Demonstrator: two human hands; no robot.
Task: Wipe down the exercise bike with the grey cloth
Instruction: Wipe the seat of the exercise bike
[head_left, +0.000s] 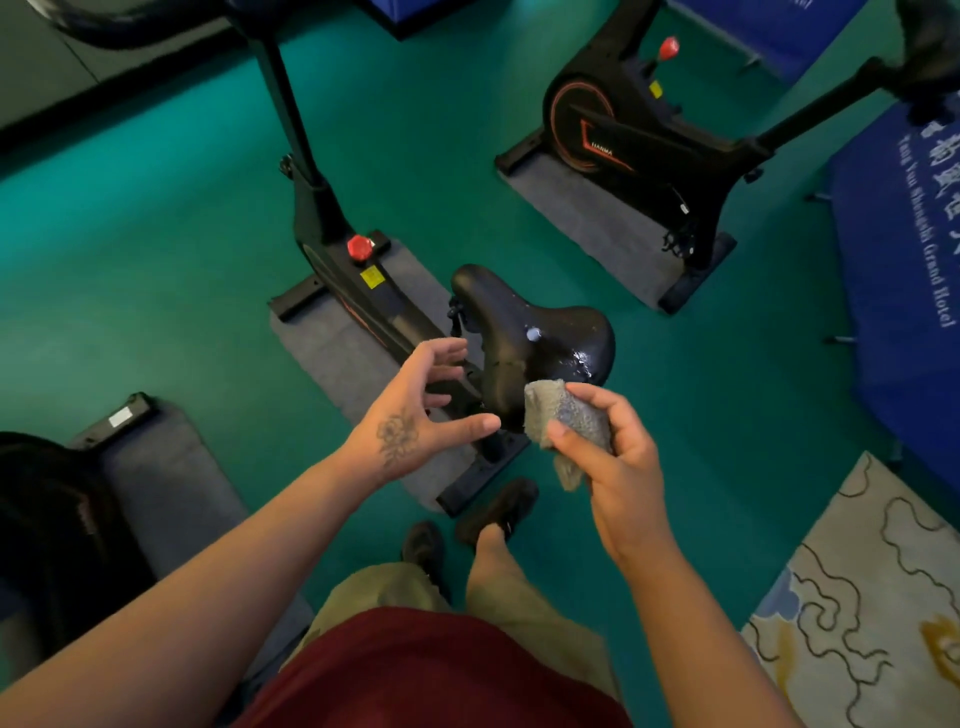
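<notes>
Floor: green floor (156, 249) of a gym room, seen from above; grey mats lie under the machines.
Far left: part of a dark machine (47, 519) at the frame edge, on a grey mat (171, 488).
Left hand: the left hand (415, 415), tattooed on its back, is spread wide with fingers extended, holding nothing, beside the saddle's near edge; whether it touches the saddle cannot be told.
Exercise bike: the black exercise bike (332, 228) stands at centre on a mat, with a red knob (359, 247) and a yellow label on its frame.
Saddle: the black saddle (519, 332) carries wet, shiny patches on its broad rear part.
Grey cloth: the grey cloth (566, 415) is bunched up, just at the saddle's rear edge.
Right hand: the right hand (608, 457) grips the cloth, fingers and thumb curled round it.
Second bike: another black bike (639, 135) with orange trim stands at upper right.
Right edge: a blue cover (904, 270) with white lettering, and a patterned rug (862, 597) below it.
</notes>
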